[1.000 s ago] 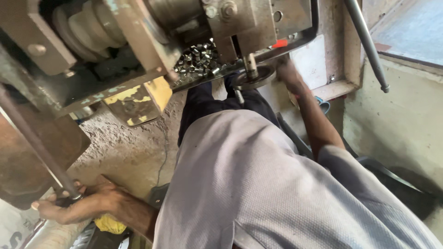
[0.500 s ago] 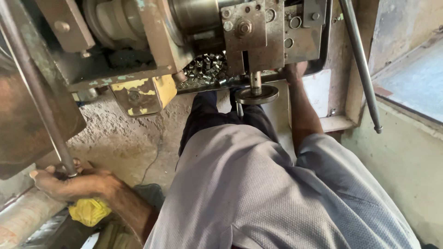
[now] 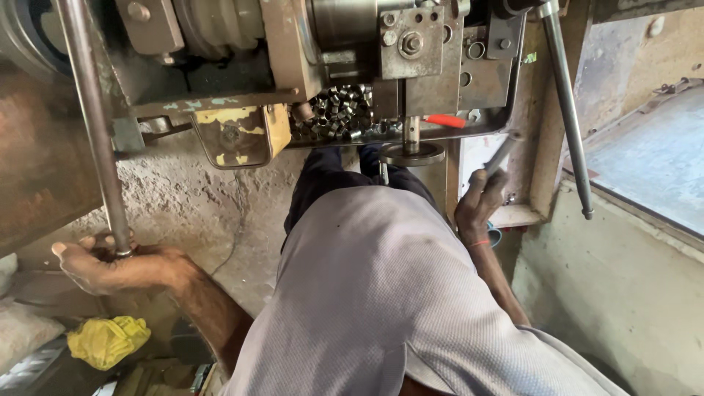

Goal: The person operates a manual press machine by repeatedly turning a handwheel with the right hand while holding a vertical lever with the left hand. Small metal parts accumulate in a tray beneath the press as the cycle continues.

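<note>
I look down over my grey shirt at a worn metal press machine [image 3: 411, 51]. My left hand [image 3: 110, 265] is closed around the lower end of a long steel lever bar [image 3: 92, 139] at the left. My right hand [image 3: 480, 198] holds a thin metal rod [image 3: 502, 154] raised just right of the machine's round die plate [image 3: 413, 154]. Behind the die, a tray [image 3: 469, 132] holds several small shiny metal rings [image 3: 337, 110]. A small red-handled tool [image 3: 445, 120] lies on that tray.
A second long steel bar [image 3: 566, 110] hangs down at the right beside a concrete ledge [image 3: 645, 169]. A yellow cloth [image 3: 106, 341] lies low at the left. A yellow-painted bracket [image 3: 238, 136] hangs under the machine above the rough concrete floor [image 3: 191, 205].
My right hand has drawn back from the die plate and now holds the thin rod up. The view has shifted so the machine sits higher; my left hand stays on the lever.
</note>
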